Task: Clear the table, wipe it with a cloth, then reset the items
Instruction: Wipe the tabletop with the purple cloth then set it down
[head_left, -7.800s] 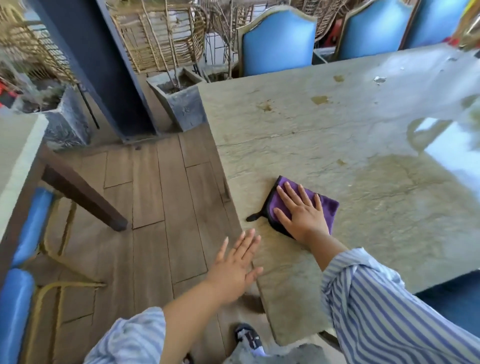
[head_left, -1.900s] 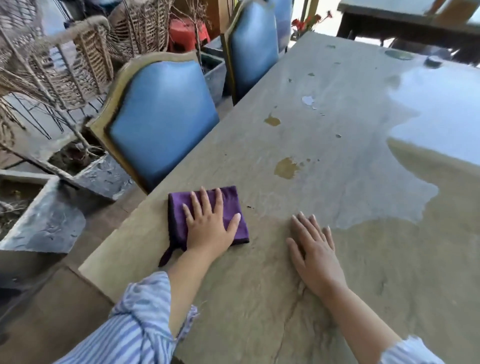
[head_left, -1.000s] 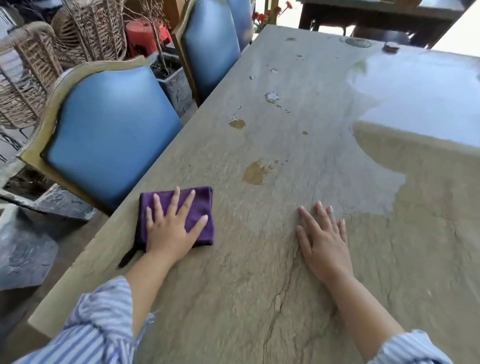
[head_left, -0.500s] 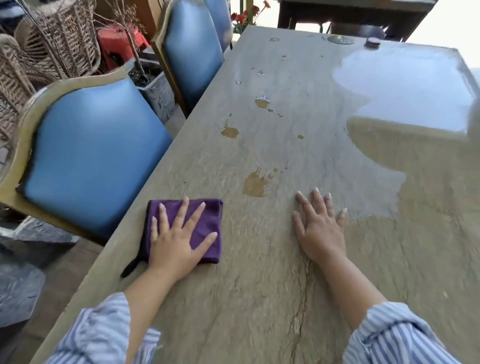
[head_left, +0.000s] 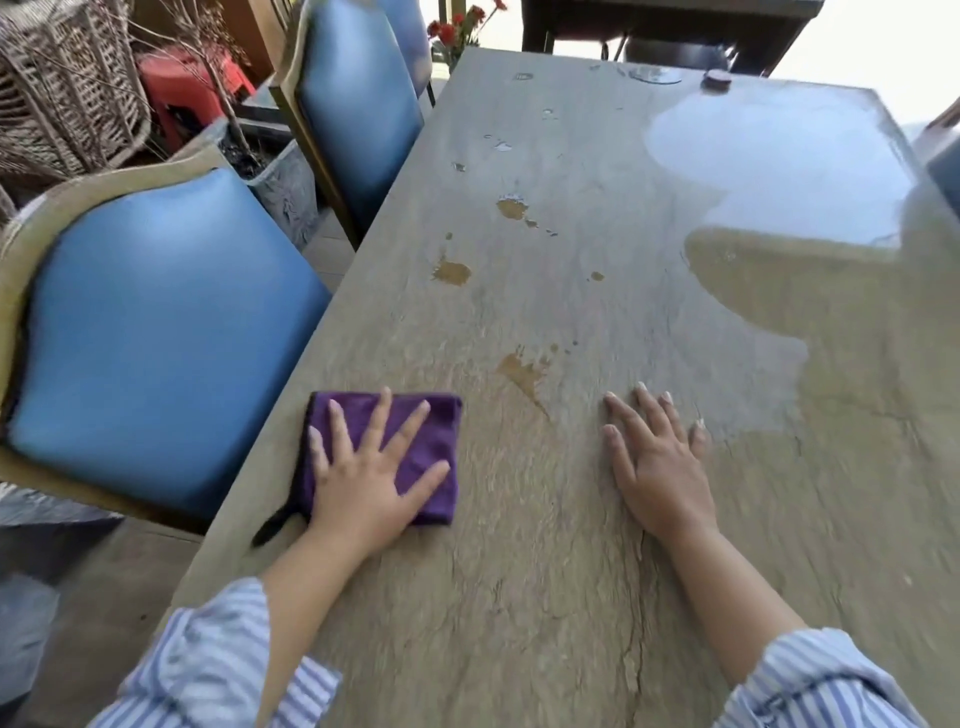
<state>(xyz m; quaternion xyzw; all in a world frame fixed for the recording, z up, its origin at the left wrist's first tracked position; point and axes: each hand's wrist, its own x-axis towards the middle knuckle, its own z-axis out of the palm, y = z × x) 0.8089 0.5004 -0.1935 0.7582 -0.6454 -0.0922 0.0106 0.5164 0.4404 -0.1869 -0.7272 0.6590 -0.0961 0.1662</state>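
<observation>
With the left hand (head_left: 371, 486) spread flat on the folded cloth (head_left: 415, 457) near the table (head_left: 597, 597) edge and the right hand (head_left: 657, 462) flat beside it, a sideways sweep could smear the brown spill (head_left: 522, 371) rather than lift it.

The left hand (head_left: 371, 483) lies palm down with fingers spread, the right hand (head_left: 657, 462) palm down, fingers closer together.

Surface (head_left: 597, 291): open run fwd to far end. L edge: near blue chair (head_left: 156, 332) & far blue chair (head_left: 358, 104) pushed close. Small round object (head_left: 717, 79) at far end.
</observation>
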